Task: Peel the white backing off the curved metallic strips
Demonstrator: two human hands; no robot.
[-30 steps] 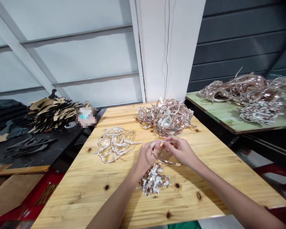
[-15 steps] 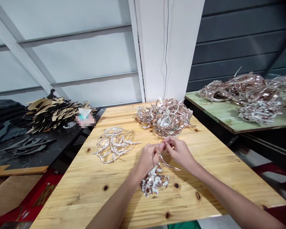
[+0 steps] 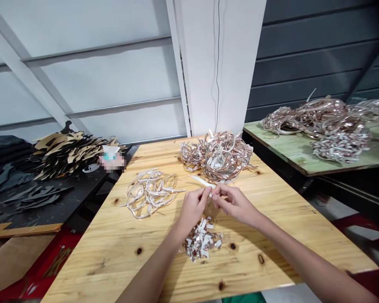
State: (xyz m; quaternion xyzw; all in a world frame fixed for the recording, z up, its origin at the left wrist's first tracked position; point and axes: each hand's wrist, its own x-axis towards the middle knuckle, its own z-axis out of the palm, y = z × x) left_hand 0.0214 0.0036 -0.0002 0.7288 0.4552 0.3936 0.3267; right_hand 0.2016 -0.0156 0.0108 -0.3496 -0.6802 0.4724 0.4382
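A narrow strip (image 3: 202, 181), its white side showing, sticks out up and to the left from between my fingertips, above the wooden table (image 3: 113, 252). My left hand (image 3: 194, 206) is closed, pinching the strip between thumb and finger. Against it, my right hand (image 3: 235, 204) has its fingertips closed on the strip's near end. Just below my hands lies a heap of short white and shiny copper pieces (image 3: 202, 240). Loose looped strips (image 3: 151, 191) rest on the table to the left. Behind my hands is a big tangled pile of copper-and-white strips (image 3: 221, 158).
On a green-topped table (image 3: 290, 153) at the right lie more tangled strips (image 3: 318, 115). A dark table (image 3: 78, 193) at the left bears tan and black cut pieces (image 3: 69, 151) and grey scraps (image 3: 41, 195). Behind stands a white pillar (image 3: 233, 63).
The strip between my hands has swung from hanging down to the right to pointing up and left, white side showing. My right fingertips have lowered slightly. The view has shifted slightly.
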